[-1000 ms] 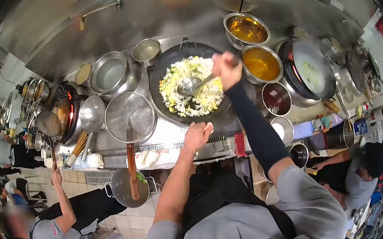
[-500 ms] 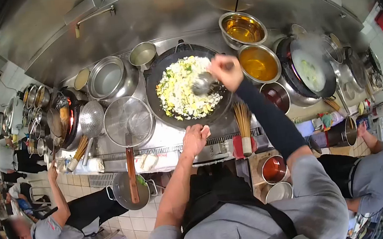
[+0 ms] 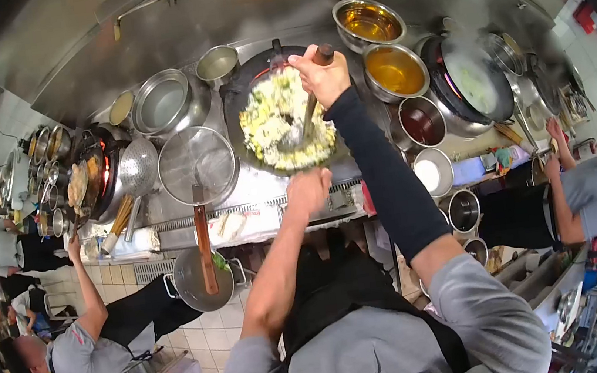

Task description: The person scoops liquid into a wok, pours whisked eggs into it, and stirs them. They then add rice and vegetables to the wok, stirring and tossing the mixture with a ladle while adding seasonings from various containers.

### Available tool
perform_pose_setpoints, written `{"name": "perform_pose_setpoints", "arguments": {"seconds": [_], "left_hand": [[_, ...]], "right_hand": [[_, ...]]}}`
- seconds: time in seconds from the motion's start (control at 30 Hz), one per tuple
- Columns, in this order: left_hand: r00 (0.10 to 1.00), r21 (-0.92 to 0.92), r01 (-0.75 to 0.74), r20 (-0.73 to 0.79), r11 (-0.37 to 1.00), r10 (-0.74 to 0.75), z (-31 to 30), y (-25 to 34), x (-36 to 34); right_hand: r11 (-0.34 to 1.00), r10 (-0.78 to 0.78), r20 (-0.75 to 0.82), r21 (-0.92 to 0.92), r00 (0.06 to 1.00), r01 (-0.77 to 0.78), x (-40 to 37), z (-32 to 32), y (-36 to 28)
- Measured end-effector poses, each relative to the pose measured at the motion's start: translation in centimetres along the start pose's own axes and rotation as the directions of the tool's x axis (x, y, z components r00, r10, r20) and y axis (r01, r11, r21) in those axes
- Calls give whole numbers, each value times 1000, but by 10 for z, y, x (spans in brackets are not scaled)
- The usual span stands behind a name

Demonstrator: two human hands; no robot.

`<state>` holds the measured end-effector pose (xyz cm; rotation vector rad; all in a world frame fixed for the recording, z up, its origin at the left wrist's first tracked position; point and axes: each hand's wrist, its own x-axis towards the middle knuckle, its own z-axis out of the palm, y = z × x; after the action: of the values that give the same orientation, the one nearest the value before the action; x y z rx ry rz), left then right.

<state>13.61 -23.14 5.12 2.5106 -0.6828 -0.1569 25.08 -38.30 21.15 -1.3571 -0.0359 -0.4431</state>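
A dark wok sits over a burner in front of me, holding fried rice with egg and green bits. My right hand is closed around the wooden handle of a ladle. The handle's end sticks out above the fist, and the ladle's bowl is down in the rice, blurred. At the wok's near edge my left hand is closed and slightly smeared by motion. It appears to grip the wok's near side; the grip itself is hidden under the fingers.
Right of the wok stand two bowls of yellow oil and a pot of dark red liquid. A wire strainer lies to the left. Steam rises from another wok. Co-workers stand on the left and right.
My right hand has moved left, turning the ladle so its handle points up. My left hand and the wok have shifted slightly away from me. The right co-worker has turned toward the counter.
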Motion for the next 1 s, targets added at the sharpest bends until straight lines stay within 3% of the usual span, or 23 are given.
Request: {"name": "perform_pose_setpoints", "arguments": {"seconds": [0.07,0.13,0.2,0.23,0.27,0.33,0.4,0.5,0.53,0.6,0.67,0.7,0.73,0.8,0.87,0.93,1.0], "left_hand": [[999,-80,-23,20,997,25,-66,38,-33],[997,-107,-68,-47,992,64,-70,38,-32],[994,-119,-86,-70,989,78,-27,22,-26],[998,-11,-1,57,1000,2,9,17,-31],[996,41,-83,31,996,82,57,0,-45],[990,1,-138,5,990,138,91,-17,-85],[967,-29,-107,227,994,111,66,-10,-127],[973,29,-143,188,989,135,-32,32,-122],[989,-121,-128,53,984,135,-55,30,-102],[980,-105,-182,59,978,189,-91,25,-54],[988,-41,-100,114,994,105,-34,4,-42],[988,-3,-61,139,998,61,-4,-5,-37],[994,55,-106,32,993,104,17,-2,-61],[983,-3,-144,115,990,143,61,-26,-95],[965,-70,-135,216,988,148,40,-22,-131],[973,-88,-114,190,990,129,-12,4,-135],[984,-133,-160,57,978,169,-72,13,-94]], "right_hand": [[985,94,12,146,996,-94,-22,17,-63],[987,62,-92,155,994,-47,-31,17,-72],[997,-37,-161,66,986,48,-27,10,-40],[995,-81,-175,38,981,89,-19,3,-18],[990,-134,-186,10,973,138,-5,-3,-7],[959,-93,-253,235,963,155,15,-1,-56],[940,-160,-234,261,959,220,30,-5,-80],[965,-139,-114,210,984,160,7,10,-110],[972,-98,-148,200,984,127,-9,19,-118],[989,-96,-194,96,976,116,-32,30,-107],[995,-80,-201,48,976,92,-30,20,-35],[988,-149,-182,24,972,156,-22,9,3],[959,-285,-264,-81,921,273,-17,6,11],[951,-178,-354,177,918,252,-9,7,-39],[916,-196,-278,289,940,277,-4,1,-70],[935,-157,-210,283,965,213,-19,9,-108],[962,-98,-243,226,965,154,-25,16,-114]]}}
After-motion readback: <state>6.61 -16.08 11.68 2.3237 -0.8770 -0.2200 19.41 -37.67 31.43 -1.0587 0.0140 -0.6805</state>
